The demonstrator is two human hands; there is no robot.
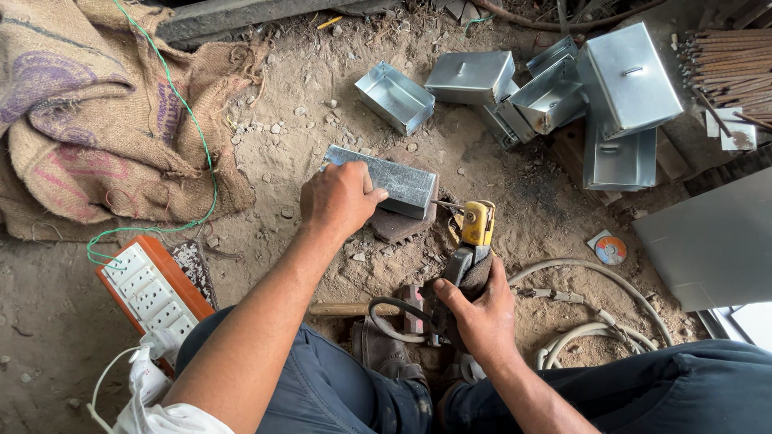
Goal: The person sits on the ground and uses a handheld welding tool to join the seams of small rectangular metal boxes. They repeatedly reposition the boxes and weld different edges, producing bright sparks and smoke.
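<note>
We press a long grey metal box (386,181) flat on a dark block on the dirt floor (305,120); it lies under the fingers (366,197) of our left hand (342,197), which close over its near end. Just right of those fingers, our right hand (474,309) wraps a cloth-padded welding holder (474,233) with a yellow head, its thin rod touching the box's right end. To do this well, we judge the box must stay pinned and the rod tip steady on the seam. Beyond the fingers lie more shiny metal boxes (563,88); left of them, a power strip (153,285).
</note>
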